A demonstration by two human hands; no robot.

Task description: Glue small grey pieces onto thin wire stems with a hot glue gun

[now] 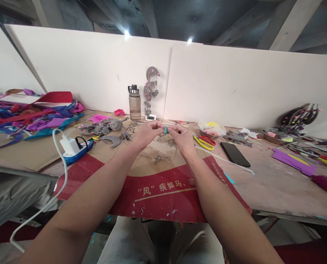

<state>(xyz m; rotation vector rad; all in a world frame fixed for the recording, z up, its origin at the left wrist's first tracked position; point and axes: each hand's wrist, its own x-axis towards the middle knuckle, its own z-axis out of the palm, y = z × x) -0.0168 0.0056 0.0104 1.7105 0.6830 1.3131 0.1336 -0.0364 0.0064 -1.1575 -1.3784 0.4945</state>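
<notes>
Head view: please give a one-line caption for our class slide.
Left hand and right hand hold a small teal piece over printed cardboard.

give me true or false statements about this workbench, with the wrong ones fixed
1. The left hand and right hand meet at a small teal-green piece. True.
2. The flat black rectangular phone lies left of the left hand. False: the phone lies right of the right hand.
3. A translucent grey-brown bottle stands upright. True.
4. The right hand grips the yellow-handled tool. False: the tool lies beside that hand.
</notes>
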